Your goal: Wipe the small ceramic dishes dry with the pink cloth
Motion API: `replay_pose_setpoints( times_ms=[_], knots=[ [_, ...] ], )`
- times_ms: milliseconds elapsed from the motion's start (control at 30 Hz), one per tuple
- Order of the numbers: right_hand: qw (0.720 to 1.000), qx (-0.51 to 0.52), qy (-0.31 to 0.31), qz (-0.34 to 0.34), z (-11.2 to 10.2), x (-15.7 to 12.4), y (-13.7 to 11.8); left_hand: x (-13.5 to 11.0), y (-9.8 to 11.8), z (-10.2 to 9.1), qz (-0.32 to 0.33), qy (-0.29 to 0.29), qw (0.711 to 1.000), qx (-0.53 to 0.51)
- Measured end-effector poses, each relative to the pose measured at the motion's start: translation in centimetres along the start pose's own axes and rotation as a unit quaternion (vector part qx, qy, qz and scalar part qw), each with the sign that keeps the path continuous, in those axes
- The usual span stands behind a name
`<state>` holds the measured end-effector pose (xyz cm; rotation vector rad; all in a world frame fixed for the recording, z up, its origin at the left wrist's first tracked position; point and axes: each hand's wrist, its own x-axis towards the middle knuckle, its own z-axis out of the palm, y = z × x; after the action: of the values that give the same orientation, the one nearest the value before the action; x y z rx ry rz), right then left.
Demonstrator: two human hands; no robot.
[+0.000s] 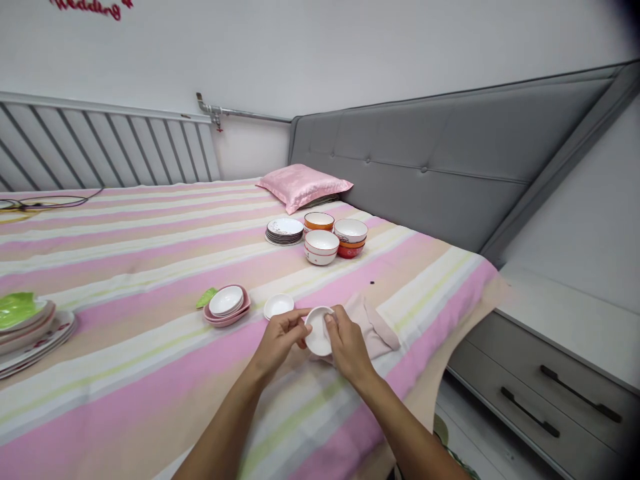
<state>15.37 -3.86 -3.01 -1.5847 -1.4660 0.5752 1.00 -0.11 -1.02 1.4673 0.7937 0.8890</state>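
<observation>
A small round white dish (319,337) is held between both hands above the bed. On its left rim, my left hand (281,338) grips with thumb and fingers. My right hand (349,341) holds the opposite side, its thumb resting inside the dish. A pale pink cloth (373,325) lies on the bed beside and partly behind my right hand; whether that hand touches it I cannot tell. Just beyond my left hand sits another small white dish (279,305). Farther left, small white dishes (227,300) are stacked in pink dishes (227,321) beside a green leaf-shaped piece (206,297).
Stacked bowls (321,245) and plates (284,229) stand farther back, before a pink pillow (304,183). More plates with a green leaf-shaped dish (20,310) are at the left edge. A grey headboard (400,153) and a nightstand (565,320) border the right side.
</observation>
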Motion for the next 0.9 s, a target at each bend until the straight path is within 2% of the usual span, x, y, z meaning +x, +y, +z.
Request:
replay_pose_setpoints(
  times_ms=[200, 333, 533, 733, 900],
  knots=[
    [0.999, -0.006, -0.022, -0.027, 0.0, -0.2, -0.3, 0.0, 0.2, -0.3, -0.008, -0.009, 1.000, 0.002],
    [1.000, 0.011, 0.004, -0.017, -0.1, 0.0, -0.2, -0.2, 0.3, 0.4, -0.007, -0.007, 1.000, -0.027],
    [0.999, 0.006, 0.045, 0.006, -0.3, 0.2, 0.1, -0.2, 0.1, 1.1, -0.032, -0.051, 0.997, -0.052],
    [0.998, 0.015, 0.059, 0.024, -0.7, 0.4, -0.3, -0.1, 0.3, 1.6, -0.030, -0.029, 0.995, -0.086],
    [0.994, 0.077, 0.060, 0.041, -0.5, 0.8, 0.3, 0.1, 0.0, 2.0, -0.026, -0.007, 0.993, -0.119]
  ],
)
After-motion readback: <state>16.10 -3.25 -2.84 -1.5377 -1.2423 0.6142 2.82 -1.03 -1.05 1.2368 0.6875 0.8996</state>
